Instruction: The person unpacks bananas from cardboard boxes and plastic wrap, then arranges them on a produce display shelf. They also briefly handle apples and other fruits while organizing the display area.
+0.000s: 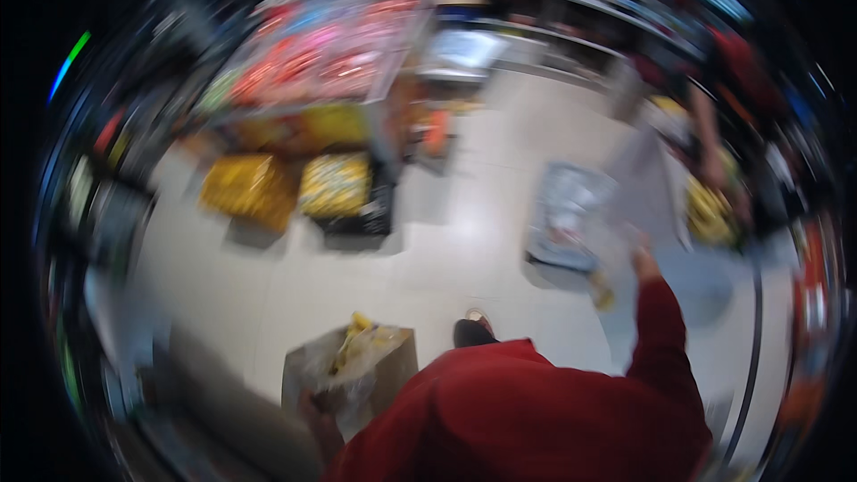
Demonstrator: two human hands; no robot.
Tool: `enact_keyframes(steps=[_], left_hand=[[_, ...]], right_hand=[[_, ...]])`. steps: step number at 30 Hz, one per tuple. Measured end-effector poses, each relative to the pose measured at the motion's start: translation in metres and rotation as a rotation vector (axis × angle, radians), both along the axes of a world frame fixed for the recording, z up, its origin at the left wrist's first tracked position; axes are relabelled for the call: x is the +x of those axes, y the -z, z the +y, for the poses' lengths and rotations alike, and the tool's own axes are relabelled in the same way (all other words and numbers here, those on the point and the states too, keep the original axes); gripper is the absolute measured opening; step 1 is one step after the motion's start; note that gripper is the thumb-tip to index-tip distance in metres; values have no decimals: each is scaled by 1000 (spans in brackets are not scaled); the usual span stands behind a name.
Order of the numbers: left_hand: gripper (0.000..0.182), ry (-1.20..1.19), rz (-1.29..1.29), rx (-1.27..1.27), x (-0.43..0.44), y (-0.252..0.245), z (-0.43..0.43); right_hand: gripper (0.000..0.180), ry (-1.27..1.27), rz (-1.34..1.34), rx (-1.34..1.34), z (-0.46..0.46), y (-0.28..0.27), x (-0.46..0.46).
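At the lower left, my left hand (318, 412) grips the near side of an open cardboard box (395, 358). Yellow bananas (355, 338) and a clear plastic liner (365, 391) show inside it. My right hand (643, 258) reaches forward at the right, beside a blurred pale grey panel (643, 181); whether its fingers hold the panel cannot be told. Just left of it, a wrapped grey pack (569, 214) sits low over the floor, and a small yellowish item (600, 291) lies by its near corner.
Another person's hand (713, 171) is over yellow bananas (710, 214) at the right. Ahead stands a display bin (308, 60) of red and pink packs. A golden pack (244, 187) and a yellow pack on a black crate (378, 211) are before it. Shelves (569, 40) line the back.
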State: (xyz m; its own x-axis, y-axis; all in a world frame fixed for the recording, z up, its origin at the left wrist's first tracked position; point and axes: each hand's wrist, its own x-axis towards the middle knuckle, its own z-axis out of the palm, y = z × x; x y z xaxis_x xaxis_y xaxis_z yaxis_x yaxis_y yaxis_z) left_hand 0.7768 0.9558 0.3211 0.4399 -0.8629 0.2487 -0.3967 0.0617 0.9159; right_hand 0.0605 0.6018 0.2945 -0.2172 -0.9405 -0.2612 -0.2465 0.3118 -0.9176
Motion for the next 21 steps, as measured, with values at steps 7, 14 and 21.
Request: enact_keyframes(steps=[7, 14, 21], left_hand=[[24, -1032, 723, 86, 23, 21, -19], [32, -1191, 1043, -324, 56, -14, 0], [27, -1360, 990, -540, 113, -7, 16]], right_hand=[[39, 258, -280, 282, -102, 97, 32], [34, -609, 417, 384, -223, 190, 266], [26, -807, 101, 487, -287, 186, 606]])
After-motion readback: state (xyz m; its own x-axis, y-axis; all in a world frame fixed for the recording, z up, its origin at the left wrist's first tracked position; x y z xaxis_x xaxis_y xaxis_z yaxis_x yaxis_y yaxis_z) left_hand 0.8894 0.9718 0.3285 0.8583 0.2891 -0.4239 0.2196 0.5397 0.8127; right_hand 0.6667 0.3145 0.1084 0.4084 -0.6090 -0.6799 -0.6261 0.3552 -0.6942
